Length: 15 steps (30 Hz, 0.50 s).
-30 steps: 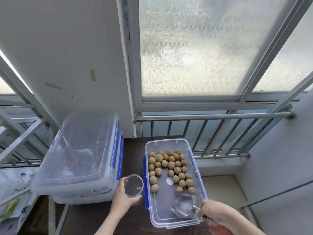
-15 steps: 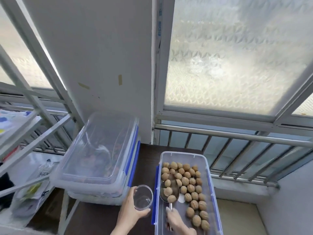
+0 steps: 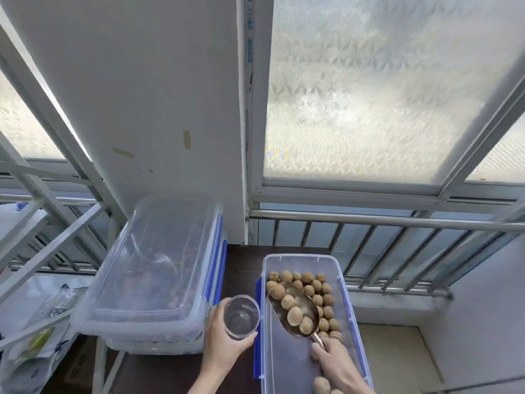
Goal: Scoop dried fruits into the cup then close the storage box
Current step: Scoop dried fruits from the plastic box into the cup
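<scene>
The round, tan, dried fruits (image 3: 309, 291) lie in the far half of the open clear plastic storage box with blue side clips (image 3: 345, 297), which stands on the dark brown counter (image 3: 241, 253) at about five o'clock in the view. A handful of them sit in the bowl of the shiny metal scoop (image 3: 295, 308), which is held just above the heap with its mouth pointing toward eleven o'clock. The right hand (image 3: 338, 362) has its fingers closed around the scoop's thin handle at the near end of the box.

At nine o'clock from the scoop, just beside the box's left wall, the left hand (image 3: 224, 348) holds the small clear plastic cup (image 3: 241, 315) upright, fingers wrapped around its side; the cup looks empty.

The step in hand appears to be carrying the loaded scoop across to the cup. To do it well, the scoop should stay level until its lip is over the cup's mouth, since the fruits are round and would roll off easily. The cup's mouth is narrower than the scoop's bowl, so a slow tilt that feeds the fruits in a few at a time suits best, with the cup kept close against the box so that strays fall back inside.

At ten o'clock stand stacked clear lidded boxes (image 3: 153, 280).
</scene>
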{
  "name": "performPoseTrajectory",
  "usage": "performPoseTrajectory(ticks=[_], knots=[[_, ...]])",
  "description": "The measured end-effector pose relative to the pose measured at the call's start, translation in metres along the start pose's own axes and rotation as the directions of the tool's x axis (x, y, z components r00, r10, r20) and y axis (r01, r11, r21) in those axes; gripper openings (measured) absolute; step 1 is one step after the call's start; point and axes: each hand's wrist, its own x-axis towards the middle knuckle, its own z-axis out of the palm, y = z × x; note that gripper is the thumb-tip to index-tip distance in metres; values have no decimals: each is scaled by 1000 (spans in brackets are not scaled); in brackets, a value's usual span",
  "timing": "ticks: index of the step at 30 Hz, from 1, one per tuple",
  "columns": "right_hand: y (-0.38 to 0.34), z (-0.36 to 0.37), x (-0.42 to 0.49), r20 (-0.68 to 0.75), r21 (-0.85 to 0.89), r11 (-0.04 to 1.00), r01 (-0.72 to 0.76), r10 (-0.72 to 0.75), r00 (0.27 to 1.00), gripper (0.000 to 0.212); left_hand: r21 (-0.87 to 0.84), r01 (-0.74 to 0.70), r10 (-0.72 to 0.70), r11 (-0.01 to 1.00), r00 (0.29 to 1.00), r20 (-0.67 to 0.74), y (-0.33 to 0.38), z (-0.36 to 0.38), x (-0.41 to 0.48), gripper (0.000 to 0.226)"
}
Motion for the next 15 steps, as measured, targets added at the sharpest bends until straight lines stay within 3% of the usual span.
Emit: performPoseTrajectory(ticks=[4,7,15], knots=[[-26,-55,-34,92,-93,991,97,-88,992,36,32,-107,106,994,994,28,24,-1,7,79],[-47,-80,-50,148,-227,958,174,-142,979,28,40,-117,113,992,990,89,28,3,4,78],[-98,-84,-50,246,-535,816,220,-99,964,31,105,-253,230,962,954,190,29,2,12,83]])
